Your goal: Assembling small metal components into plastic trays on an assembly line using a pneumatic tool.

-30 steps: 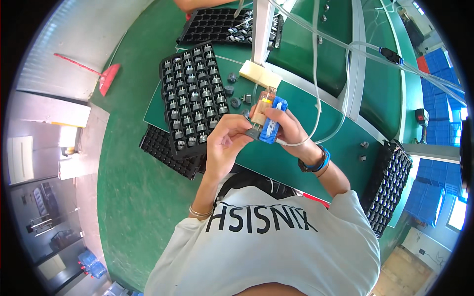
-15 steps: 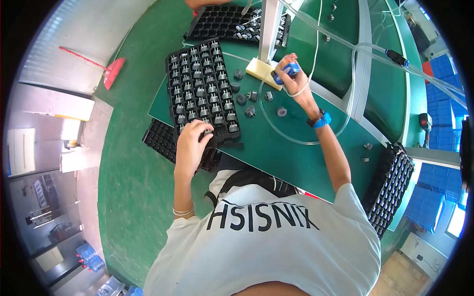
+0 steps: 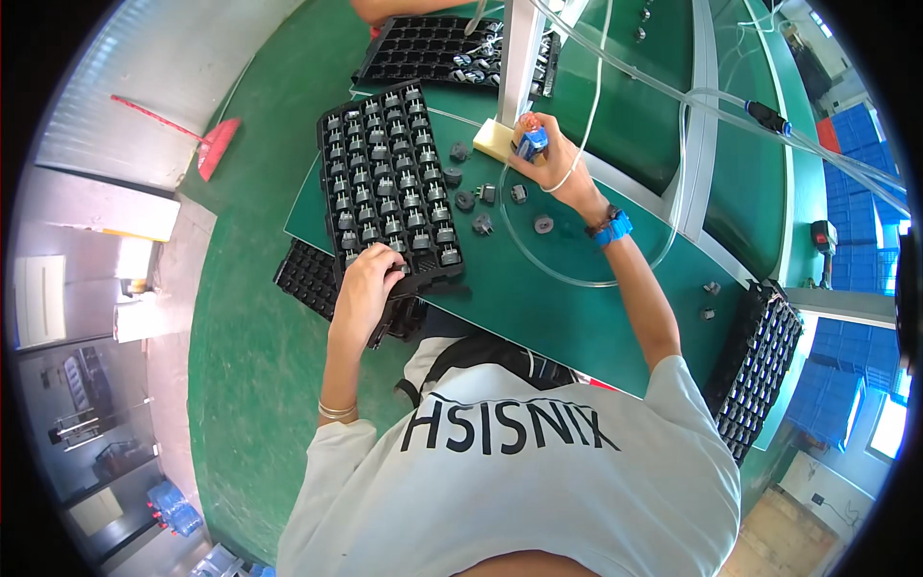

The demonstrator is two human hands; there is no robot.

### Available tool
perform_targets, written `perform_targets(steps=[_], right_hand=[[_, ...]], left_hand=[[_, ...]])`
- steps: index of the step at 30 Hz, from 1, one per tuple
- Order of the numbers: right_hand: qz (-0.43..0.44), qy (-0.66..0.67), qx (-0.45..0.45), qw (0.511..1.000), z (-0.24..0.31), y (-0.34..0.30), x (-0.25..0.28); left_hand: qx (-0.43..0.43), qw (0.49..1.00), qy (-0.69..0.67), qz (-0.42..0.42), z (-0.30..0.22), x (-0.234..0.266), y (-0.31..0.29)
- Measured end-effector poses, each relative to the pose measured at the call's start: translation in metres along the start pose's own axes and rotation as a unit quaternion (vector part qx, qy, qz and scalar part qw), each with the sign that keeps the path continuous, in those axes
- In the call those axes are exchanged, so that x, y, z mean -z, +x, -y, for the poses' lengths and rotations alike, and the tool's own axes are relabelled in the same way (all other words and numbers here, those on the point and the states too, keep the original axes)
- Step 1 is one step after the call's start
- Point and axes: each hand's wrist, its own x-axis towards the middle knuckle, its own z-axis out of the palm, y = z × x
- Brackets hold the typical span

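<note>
A black tray stands on the green table, its pockets filled with several dark plugs whose metal prongs point up. At its near left corner my left hand has thumb and fingers closed around a dark plug, mostly hidden by the fingertips. To the right, my right hand grips a small blue handheld thing with an orange-red top; its exact kind is unclear. That hand is beside a pale yellow block. Several loose plugs lie between the tray and my right hand.
Another black tray with white-and-metal parts is at the far side, near another person's arm. A metal post and clear hoses stand around my right arm. A filled tray leans at the right edge.
My right hand has come left and a little nearer, and the blue thing has turned with its orange-red top upward. My left hand has shifted slightly nearer and stays at the tray's near corner.
</note>
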Motion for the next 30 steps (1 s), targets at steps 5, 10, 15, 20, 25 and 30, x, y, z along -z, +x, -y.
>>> perform_targets(steps=[5,10,15,20,25,30], right_hand=[[0.014,0.006,0.006,1.0,0.003,0.003,0.001],[-0.046,-0.057,0.028,0.997,-0.004,0.003,-0.008],[-0.085,0.004,-0.041,0.996,-0.015,0.014,-0.012],[-0.22,-0.112,-0.146,0.958,-0.085,0.044,0.033],[-0.25,-0.239,-0.111,0.932,-0.153,0.059,0.075],[-0.253,-0.27,-0.109,0.923,-0.147,0.061,0.08]], left_hand=[[-0.084,0.993,0.073,-0.022,0.002,-0.003,-0.002],[0.03,0.967,-0.252,-0.024,0.005,0.014,-0.005],[0.061,0.803,-0.592,0.04,0.012,0.007,-0.01],[0.024,0.73,-0.679,0.074,0.002,-0.005,-0.016],[0.027,0.714,-0.699,0.036,-0.011,-0.015,-0.013],[0.047,0.776,-0.629,-0.008,-0.039,-0.017,-0.004]])
